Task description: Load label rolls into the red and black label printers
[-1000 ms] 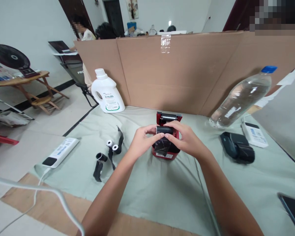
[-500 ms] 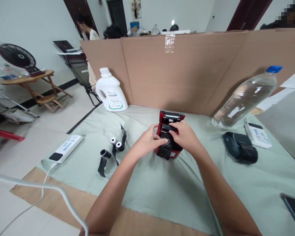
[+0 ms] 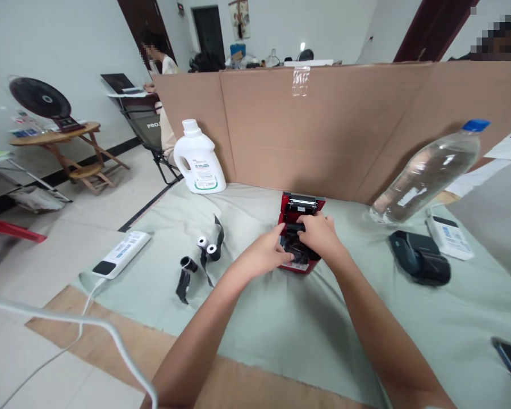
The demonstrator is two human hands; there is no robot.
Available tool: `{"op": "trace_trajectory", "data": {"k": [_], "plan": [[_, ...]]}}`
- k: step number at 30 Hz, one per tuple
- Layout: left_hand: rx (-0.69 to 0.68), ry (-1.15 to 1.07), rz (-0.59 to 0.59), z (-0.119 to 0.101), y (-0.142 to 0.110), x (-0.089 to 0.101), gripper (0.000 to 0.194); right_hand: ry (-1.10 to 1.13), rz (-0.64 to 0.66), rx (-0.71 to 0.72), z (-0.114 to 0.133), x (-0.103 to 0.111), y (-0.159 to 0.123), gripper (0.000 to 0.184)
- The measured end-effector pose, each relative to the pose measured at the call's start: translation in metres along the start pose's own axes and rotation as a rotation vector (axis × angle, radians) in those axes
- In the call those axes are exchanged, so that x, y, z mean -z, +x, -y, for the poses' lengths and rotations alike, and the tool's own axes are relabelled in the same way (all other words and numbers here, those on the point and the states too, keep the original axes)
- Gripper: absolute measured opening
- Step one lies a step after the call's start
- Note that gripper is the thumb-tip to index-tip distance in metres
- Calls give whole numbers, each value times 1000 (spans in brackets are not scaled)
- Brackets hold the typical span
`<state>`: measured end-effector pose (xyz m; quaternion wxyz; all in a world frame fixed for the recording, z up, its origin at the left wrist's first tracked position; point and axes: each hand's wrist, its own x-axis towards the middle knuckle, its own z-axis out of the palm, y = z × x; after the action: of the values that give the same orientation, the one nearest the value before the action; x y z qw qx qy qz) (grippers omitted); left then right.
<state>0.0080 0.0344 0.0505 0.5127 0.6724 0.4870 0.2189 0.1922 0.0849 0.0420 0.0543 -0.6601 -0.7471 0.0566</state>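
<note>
A small red printer stands on the green cloth with its lid raised. Inside it lies a black roll, and loose black film spreads over its front. My left hand holds the printer's left side, index finger near the roll's left end and thumb at the front by the film. From the right, my right hand reaches in, its curled fingers on the roll; some fingertips are hidden.
Several black rolls with loose tails lie left of my forearm. A white jug and a clear bottle stand before a cardboard wall. At right are a black device and white power bank; another lies left.
Both hands held the black roll above the printer; now it sits inside. My left hand has shifted to the printer's left side and front, and the film lies lower. The view has shifted slightly.
</note>
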Motion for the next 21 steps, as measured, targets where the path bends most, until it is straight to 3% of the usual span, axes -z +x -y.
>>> {"op": "trace_trajectory", "data": {"k": [5,9,12,15,17,21], "plan": [[46,-59,-51,0,6,-3,96,-49,53,-10,0,-7,10,29],[38,-92,-59,1,7,-4,95,25,15,-8,-8,1,7,23],[44,-106,-57,2,6,-3,95,188,-109,-40,-22,17,1,23],[51,-113,-44,4,7,-2,95,385,-338,-136,-37,26,1,21],[54,-105,-42,5,7,-3,94,520,-452,-156,-44,22,6,19],[49,-109,-8,5,6,-4,91,691,-533,-124,-51,6,16,31]]}}
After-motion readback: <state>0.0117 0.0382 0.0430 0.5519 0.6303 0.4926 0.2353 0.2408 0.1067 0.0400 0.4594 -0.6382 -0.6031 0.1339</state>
